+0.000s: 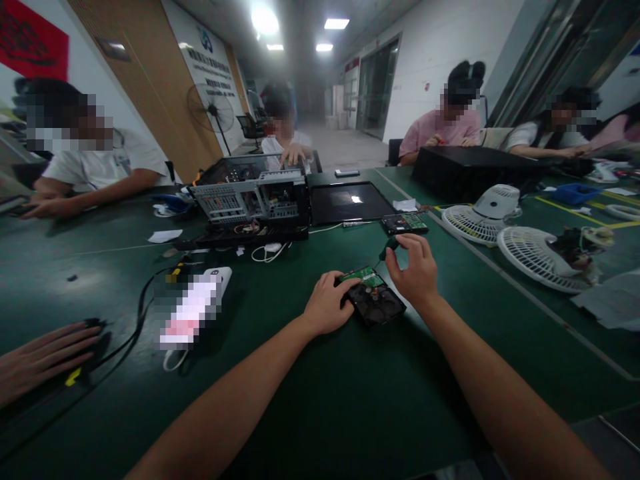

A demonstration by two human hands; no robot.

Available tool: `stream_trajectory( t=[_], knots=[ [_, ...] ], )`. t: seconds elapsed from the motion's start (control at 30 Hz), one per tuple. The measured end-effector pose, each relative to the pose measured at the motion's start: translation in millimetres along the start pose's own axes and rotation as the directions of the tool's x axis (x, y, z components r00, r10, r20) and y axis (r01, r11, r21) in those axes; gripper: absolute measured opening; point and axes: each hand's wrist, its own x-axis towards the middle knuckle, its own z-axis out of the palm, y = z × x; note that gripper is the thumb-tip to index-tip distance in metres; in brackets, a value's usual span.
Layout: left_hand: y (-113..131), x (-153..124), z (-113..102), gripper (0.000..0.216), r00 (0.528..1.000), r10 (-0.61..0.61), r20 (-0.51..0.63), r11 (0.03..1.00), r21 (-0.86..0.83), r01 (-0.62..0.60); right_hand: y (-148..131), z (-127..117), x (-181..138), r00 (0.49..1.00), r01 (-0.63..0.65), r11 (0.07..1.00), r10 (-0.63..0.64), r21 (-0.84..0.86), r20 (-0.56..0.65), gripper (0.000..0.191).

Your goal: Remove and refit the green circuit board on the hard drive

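Observation:
A hard drive (379,305) lies on the green table, its green circuit board facing up along the far side. My left hand (327,303) grips the drive's left edge, with fingers resting over the board. In my right hand (413,267) is a small screwdriver (389,249) with a dark green handle, pinched between thumb and fingers. The screwdriver is tilted, and its thin shaft points down at the board's right end. Whether the tip sits in a screw is too small to tell.
Beyond the drive lie another hard drive (405,223) and a black panel (350,202). An open computer case (250,200) stands at the back left. A phone (197,307) with a cable lies left. White fan parts (537,257) are at right. Another person's hand (50,357) rests at far left.

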Motion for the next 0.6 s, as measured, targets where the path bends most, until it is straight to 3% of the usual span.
stream_trajectory(
  t=[0.33, 0.6],
  knots=[
    [-0.5, -0.4, -0.1, 0.062, 1.0, 0.005, -0.002, 1.0, -0.007, -0.005, 1.3, 0.5, -0.4, 1.0, -0.028, 0.999, 0.028, -0.034, -0.001, 0.035],
    [-0.5, 0.2, 0.0, 0.062, 1.0, 0.003, 0.002, 1.0, -0.004, -0.003, -0.1, 0.7, -2.7, 0.997, -0.032, 0.999, 0.032, -0.007, 0.066, 0.037]
  ],
)
